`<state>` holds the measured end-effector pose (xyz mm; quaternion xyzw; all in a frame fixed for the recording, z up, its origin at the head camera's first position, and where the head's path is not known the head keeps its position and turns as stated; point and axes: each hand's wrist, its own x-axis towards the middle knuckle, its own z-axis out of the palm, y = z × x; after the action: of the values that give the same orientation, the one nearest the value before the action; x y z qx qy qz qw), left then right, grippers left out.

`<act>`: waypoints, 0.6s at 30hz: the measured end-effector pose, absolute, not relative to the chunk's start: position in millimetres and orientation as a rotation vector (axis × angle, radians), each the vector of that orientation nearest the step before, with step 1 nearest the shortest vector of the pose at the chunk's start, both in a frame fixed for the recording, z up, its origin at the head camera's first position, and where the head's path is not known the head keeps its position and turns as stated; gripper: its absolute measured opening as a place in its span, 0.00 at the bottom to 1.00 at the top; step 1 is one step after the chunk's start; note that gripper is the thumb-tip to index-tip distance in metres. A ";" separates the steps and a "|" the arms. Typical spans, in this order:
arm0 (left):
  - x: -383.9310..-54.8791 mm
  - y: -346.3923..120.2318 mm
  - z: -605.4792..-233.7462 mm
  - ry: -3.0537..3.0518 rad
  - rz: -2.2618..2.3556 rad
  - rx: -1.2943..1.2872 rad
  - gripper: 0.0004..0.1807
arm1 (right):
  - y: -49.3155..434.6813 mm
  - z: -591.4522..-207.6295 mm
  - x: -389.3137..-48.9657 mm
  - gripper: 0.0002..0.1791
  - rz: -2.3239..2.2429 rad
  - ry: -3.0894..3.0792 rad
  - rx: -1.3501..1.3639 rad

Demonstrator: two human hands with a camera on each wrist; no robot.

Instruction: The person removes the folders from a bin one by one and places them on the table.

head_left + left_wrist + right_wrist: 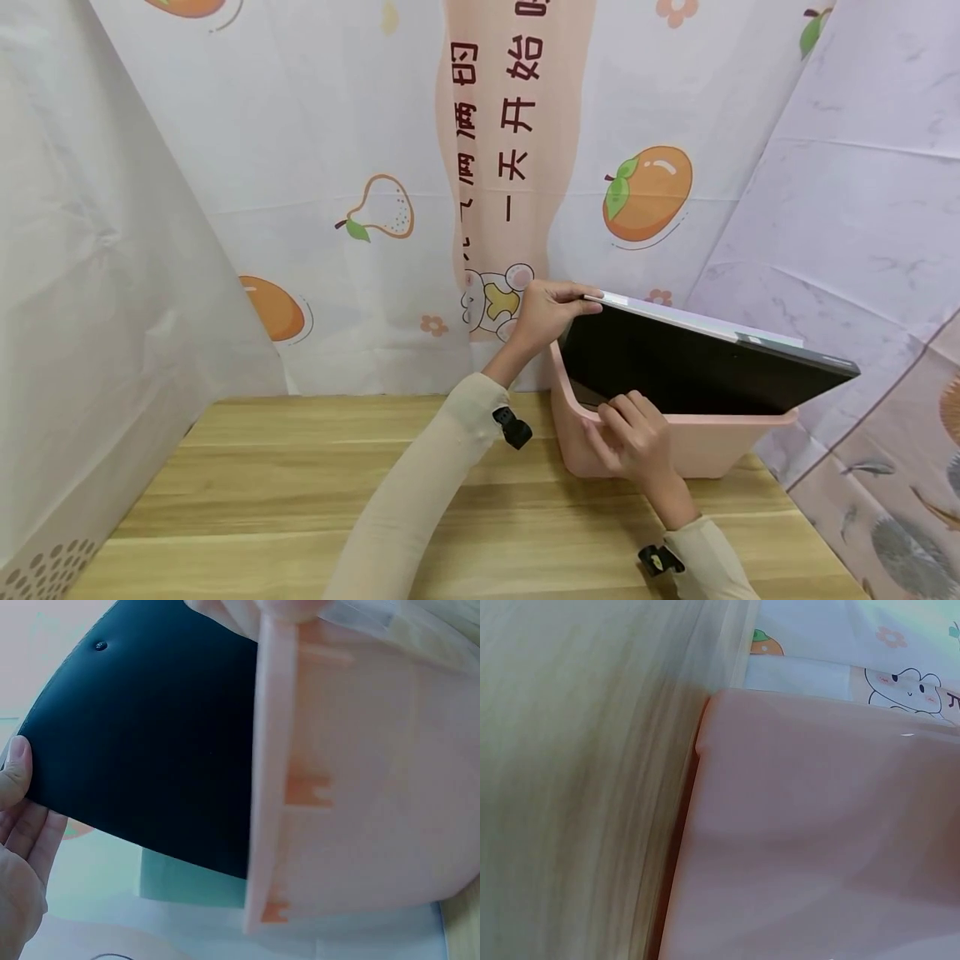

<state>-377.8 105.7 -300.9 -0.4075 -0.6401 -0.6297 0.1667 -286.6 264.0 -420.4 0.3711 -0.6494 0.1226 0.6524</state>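
Observation:
A pale pink plastic bin (pixel 678 446) stands on the table at the right. Out of its top leans a large, flat black panel (pixel 667 358) with a whitish upper edge; its lower part is hidden inside the bin. My left hand (pixel 543 315) pinches the panel's left upper corner between thumb and fingers. In the left wrist view a small round stud (pixel 100 646) shows on the panel's dark face. At the bin's near rim, my right hand (pixel 637 442) grips the edge, thumb outside and fingers curled over the top. The right wrist view shows mostly the bin's side wall (pixel 817 825).
The wooden table (pixel 300 483) extends to the left of the bin. A printed cloth (pixel 315 167) hangs behind it, close to the bin's back. In the left wrist view a pale green item (pixel 187 877) appears behind the panel.

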 end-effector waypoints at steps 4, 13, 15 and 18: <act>-372.1 107.4 -292.1 -1.778 -1.824 -1.138 0.06 | 263.8 -418.9 -286.0 0.24 0.277 -1.476 0.840; -357.6 109.5 -273.2 -1.613 -1.856 -1.118 0.05 | 262.1 -413.6 -283.4 0.24 0.288 -1.442 0.846; -353.8 108.5 -269.6 -1.589 -1.849 -1.113 0.05 | 262.1 -413.6 -282.8 0.24 0.288 -1.442 0.847; -349.3 106.5 -264.7 -1.554 -1.867 -1.103 0.06 | 262.4 -414.5 -282.3 0.24 0.286 -1.449 0.847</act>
<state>-349.3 106.5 -264.7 -0.4018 -0.5662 -0.6803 0.2348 -282.3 262.4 -414.5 0.3742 -0.6401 0.1265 0.6590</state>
